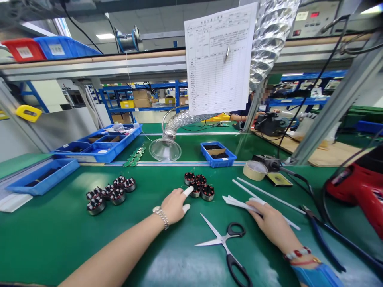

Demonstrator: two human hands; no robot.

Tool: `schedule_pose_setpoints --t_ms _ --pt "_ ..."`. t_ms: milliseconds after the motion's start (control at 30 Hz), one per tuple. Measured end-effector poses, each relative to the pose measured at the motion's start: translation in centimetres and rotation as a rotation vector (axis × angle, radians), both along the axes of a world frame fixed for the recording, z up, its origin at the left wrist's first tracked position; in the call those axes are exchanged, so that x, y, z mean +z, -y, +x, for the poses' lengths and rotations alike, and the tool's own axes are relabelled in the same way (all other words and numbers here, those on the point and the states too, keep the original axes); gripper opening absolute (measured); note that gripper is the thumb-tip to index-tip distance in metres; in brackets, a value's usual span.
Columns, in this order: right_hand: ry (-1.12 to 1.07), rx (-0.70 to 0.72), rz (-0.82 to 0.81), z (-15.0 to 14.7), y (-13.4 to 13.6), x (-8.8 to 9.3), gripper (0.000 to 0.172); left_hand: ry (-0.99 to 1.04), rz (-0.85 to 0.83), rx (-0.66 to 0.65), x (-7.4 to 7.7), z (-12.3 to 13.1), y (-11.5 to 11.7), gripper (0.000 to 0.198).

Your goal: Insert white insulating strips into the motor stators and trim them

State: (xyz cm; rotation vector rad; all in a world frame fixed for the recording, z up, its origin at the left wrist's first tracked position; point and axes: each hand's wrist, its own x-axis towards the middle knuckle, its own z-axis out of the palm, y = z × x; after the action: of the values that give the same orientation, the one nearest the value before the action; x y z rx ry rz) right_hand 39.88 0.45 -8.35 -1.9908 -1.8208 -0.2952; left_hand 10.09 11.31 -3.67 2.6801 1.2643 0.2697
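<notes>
Head view: landmark, the scissors [222, 240] on the desk [60, 231]. Beyond them, the left hand [173, 205], thumb and forefinger apart, meets the small motors [200, 185]; contact appears probable. Rightward, the right hand [273, 223] grips white tubes [235, 200], partly hiding them. Step judged: selecting a motor; next calls for pinching.

Narrow gap between motors [201, 181] and scissors [222, 240]
</notes>
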Motion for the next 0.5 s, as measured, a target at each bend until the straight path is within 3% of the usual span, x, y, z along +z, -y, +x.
schedule_pose_setpoints --t_ms 67,167,300,433,500 --pt "0.016 0.029 0.009 -0.1 0.2 0.2 0.029 0.067 -0.020 -0.021 -0.4 2.1 0.1 0.048" --pt "0.033 0.056 0.031 -0.4 0.5 0.3 0.033 0.161 -0.059 -0.037 -0.4 2.1 -0.1 0.035" --pt "0.014 0.064 0.096 -0.5 0.6 0.0 0.036 0.272 -0.144 -0.052 -0.6 -2.2 1.2 0.022" --pt "-0.054 0.055 0.184 -0.5 0.7 0.3 0.038 0.357 -0.243 0.032 -1.2 -7.4 3.5 0.037" --pt "-0.096 0.055 0.222 -0.8 0.8 0.8 0.037 0.381 -0.283 0.093 -1.5 -8.9 4.0 0.041"
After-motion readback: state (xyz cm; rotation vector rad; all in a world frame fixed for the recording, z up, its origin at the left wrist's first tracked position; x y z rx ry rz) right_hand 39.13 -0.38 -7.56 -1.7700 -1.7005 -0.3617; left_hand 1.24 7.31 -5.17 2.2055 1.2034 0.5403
